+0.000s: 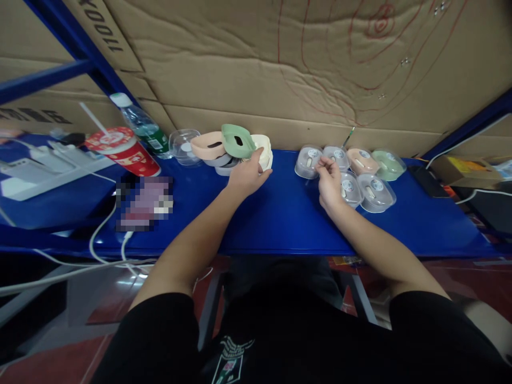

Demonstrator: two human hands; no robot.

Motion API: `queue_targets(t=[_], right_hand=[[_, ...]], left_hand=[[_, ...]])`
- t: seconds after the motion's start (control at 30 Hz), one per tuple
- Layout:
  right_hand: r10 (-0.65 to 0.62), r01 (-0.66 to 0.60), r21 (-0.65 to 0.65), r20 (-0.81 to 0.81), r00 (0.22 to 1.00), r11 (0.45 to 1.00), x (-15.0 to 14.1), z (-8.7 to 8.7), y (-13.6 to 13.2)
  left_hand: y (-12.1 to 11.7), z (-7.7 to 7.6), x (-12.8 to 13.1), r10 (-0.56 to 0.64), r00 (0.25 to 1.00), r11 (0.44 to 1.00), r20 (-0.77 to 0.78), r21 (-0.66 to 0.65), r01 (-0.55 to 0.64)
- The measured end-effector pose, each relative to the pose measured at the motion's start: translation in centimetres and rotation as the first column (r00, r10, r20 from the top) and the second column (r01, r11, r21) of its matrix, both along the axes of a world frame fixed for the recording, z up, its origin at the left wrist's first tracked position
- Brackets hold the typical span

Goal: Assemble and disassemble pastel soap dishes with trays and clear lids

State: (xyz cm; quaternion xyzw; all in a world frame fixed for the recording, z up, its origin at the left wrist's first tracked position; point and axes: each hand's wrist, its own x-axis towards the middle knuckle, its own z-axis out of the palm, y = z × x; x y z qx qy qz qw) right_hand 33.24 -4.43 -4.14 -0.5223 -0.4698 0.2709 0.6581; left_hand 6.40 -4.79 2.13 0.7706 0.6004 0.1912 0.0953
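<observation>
Left hand (248, 176): curled round the cream piece (264, 156), thumb near the front edge; best held by the rim.
Cream piece: just right of the green piece (235, 145); best handled without toppling that neighbour.
Right hand (331, 184): fingers bent beside a clear box (304, 164); impossible to say whether gripping.

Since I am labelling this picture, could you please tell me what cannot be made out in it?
Head view: whether the right hand holds anything; its curled shape hides this.
Head view: part of the cream piece, covered by the left hand.
Head view: wording on the round stickers, too small.
Head view: whatever lies under the pixelated patch, masked.
Head view: the printed lettering at upper left, cut by the top edge.
</observation>
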Motion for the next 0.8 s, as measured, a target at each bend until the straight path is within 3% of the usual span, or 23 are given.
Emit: queue_targets(t=[0.2, 0.37, 0.63, 0.8], right_hand=[[-0.118, 0.121, 0.023, -0.11, 0.987, 0.992, 2.4, 0.9, 1.7], [-0.13, 0.139, 0.052, -0.152, 0.98, 0.989, 2.7, 1.6, 1.9], [-0.133, 0.132, 0.021, 0.027, 0.991, 0.991, 2.8, 1.9, 1.8], [-0.102, 0.101, 0.029, 0.028, 0.994, 0.994, 3.1, 1.8, 2.0]], left_hand=[[0.7, 0.5, -1.1, 0.129, 0.991, 0.992, 0.028, -0.02, -0.128], [0.9, 0.7, -1.8, 0.199, 0.979, 0.977, 0.036, 0.074, -0.201], [2.2, 0.3, -4.2, 0.279, 0.946, 0.916, 0.166, 0.248, -0.314], [2.6, 0.7, -5.5, 0.349, 0.917, 0.887, 0.194, 0.247, -0.39]])
